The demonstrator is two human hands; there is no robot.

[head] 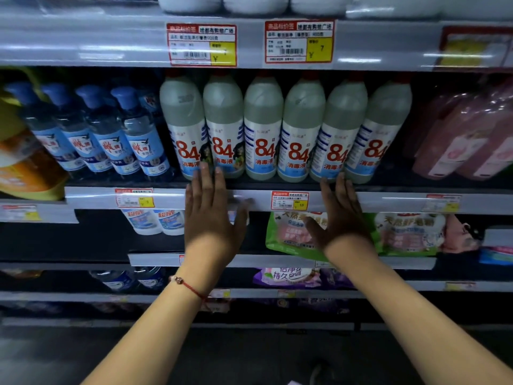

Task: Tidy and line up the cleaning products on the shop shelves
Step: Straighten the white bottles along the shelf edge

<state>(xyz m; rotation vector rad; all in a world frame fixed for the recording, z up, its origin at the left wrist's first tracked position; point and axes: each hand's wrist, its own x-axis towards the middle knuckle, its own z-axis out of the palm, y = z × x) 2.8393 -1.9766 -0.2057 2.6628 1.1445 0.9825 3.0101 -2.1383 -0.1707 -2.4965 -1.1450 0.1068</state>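
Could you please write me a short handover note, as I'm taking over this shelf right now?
Left hand: open, fingers straight, fingertips at the base of the two leftmost 84 disinfectant bottles.
Right hand: open, fingers straight, fingertips at the base of the fifth bottle.
Done: six 84 bottles stand in one front row, labels facing out.
Left: they lean slightly, so check; the blue-capped bottles to the left and the pink packs to the right appear untouched.
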